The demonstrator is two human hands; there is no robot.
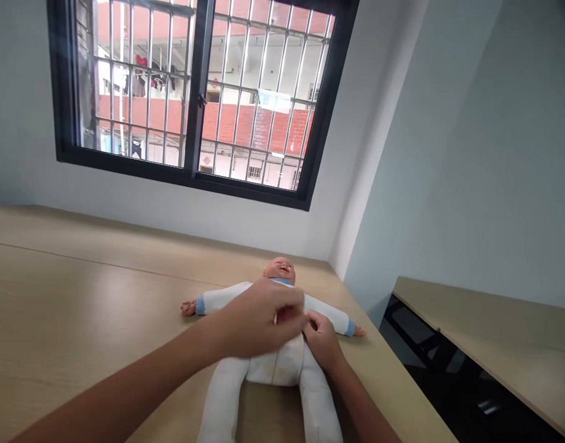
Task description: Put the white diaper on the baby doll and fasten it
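Note:
A baby doll (275, 366) lies on its back on the wooden table, arms spread and head toward the wall. It wears a white outfit with a blue collar and blue cuffs. My left hand (268, 317) reaches across the doll's chest, slightly blurred, its fingers curled into a pinch. Whether anything is between those fingers is hidden. Beside the doll's waist, my right hand (322, 337) has its fingers pressed together at the edge of the white cloth. Both hands are close together, covering most of the doll's chest.
The light wood tabletop (79, 320) runs back to the wall under a barred, dark-framed window (194, 98). At the right, beyond the table's edge, stands another wood-topped surface (494, 326) with a glossy black front (430, 363).

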